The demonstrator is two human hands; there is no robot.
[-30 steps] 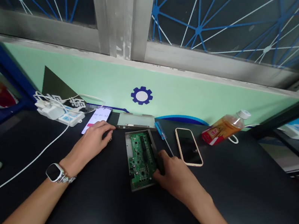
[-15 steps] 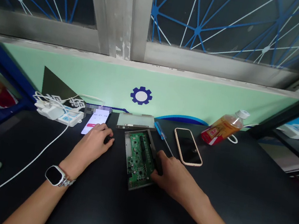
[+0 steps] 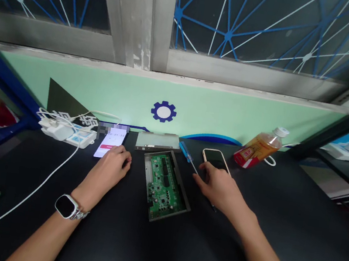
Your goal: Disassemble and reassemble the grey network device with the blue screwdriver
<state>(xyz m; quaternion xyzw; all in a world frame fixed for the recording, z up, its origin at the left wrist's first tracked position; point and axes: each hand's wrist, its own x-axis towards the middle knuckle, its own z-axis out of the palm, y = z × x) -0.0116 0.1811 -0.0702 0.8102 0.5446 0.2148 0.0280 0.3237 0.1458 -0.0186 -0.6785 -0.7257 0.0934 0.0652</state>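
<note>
Though the right hand (image 3: 211, 182) is near, the board (image 3: 165, 186) lies left, apart.

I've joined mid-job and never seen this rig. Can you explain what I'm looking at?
There's no machine: you see a person's left hand and right hand, filmed by one head-worn camera looking forward and down. On the black table lie a green circuit board in a metal tray, a blue-handled screwdriver, a lit phone, a pale-cased phone, a bottle and a power strip. The left hand is by the lit phone, the right by the screwdriver's shaft; whether either grips anything is unclear.
</note>
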